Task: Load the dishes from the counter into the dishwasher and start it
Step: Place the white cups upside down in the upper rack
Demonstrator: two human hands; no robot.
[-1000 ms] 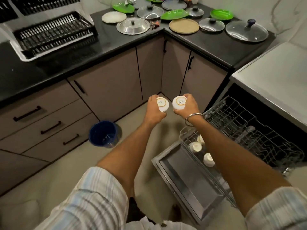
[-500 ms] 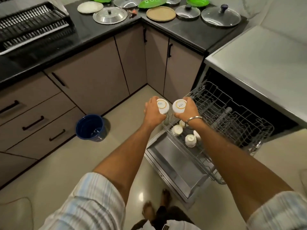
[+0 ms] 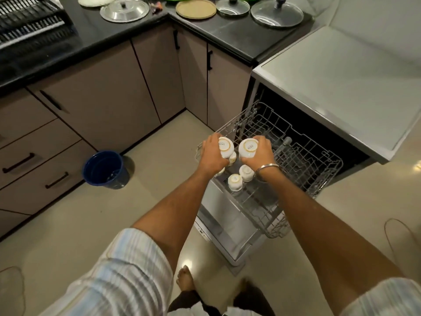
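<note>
My left hand [image 3: 210, 155] grips a white cup [image 3: 225, 147] held bottom-up, its base ringed in gold. My right hand [image 3: 262, 151] grips a second white cup [image 3: 248, 148] the same way. Both hover over the front left corner of the pulled-out wire rack [image 3: 319, 174] of the open dishwasher [image 3: 341, 83]. Several white cups [image 3: 235, 182] stand upside down in the rack just below my hands. Lids and plates [image 3: 196, 9] lie on the black counter [image 3: 232, 35] at the back.
The dishwasher door [image 3: 230, 229] lies open flat under the rack, near my bare feet [image 3: 185, 279]. A blue bucket [image 3: 104, 169] stands on the floor by the drawers. A black dish rack [image 3: 29, 21] sits on the counter at far left.
Both hands carried the two cups down and to the right, from in front of the corner cabinets to just above the rack's front left corner. My view tilted down.
</note>
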